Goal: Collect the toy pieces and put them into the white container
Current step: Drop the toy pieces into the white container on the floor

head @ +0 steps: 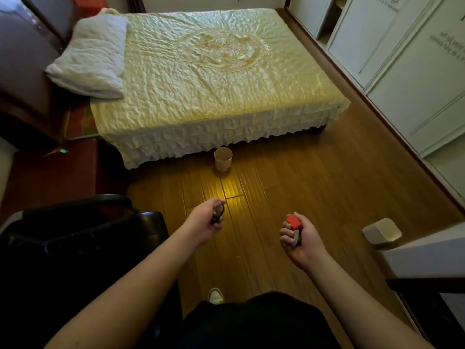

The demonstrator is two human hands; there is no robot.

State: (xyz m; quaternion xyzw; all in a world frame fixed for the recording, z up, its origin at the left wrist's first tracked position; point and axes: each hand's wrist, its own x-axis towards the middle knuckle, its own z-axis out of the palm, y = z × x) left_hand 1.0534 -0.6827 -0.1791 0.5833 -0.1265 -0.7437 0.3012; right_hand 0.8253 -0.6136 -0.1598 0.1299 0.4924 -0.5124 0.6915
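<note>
Red toy piece (294,221) pokes loosely from the closed right hand (300,239); left hand (206,222) clutches a dark piece (218,211); either could slip before reaching the white container (382,233).

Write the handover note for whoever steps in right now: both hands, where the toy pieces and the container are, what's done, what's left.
Left hand: grip closed on a small dark toy piece; details too small to tell.
Right hand: grip closed on a red block with at least one more piece under it.
White container: on the wooden floor to the right of the right hand, upright, open; no pieces can be made out inside.
A beige cup stands on the floor at the foot of the bed.
Done: pieces picked up in both hands.
Left: carry both handfuls to the white container and drop them in.
</note>
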